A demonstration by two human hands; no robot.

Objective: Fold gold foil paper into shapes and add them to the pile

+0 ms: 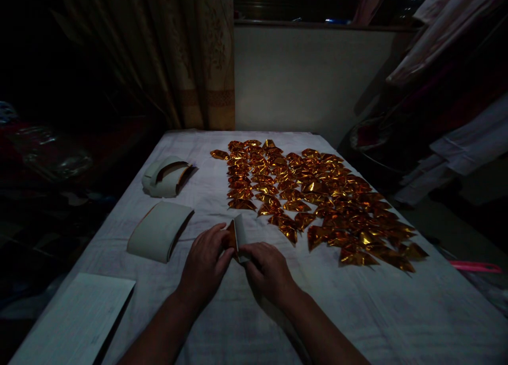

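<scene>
Between my hands a small sheet of foil paper (240, 233) stands on edge, partly folded, pale on one face and copper-gold on the other. My left hand (206, 259) pinches its gold side, and my right hand (268, 270) grips its lower right edge. Beyond them lie many folded gold foil pieces (313, 188), spread in rough rows over the middle and right of the table. Left of my hands sits a curved stack of pale paper sheets (161, 231). Behind that stack rests a curled pile of similar sheets (169, 177).
A pale cloth covers the table (246, 322). A flat white booklet or sheet (79, 320) lies at the near left. A curtain (190, 53) and a white wall (301, 79) stand behind. Clothes (456, 121) hang at the right, above a pink handle-like object (476, 266).
</scene>
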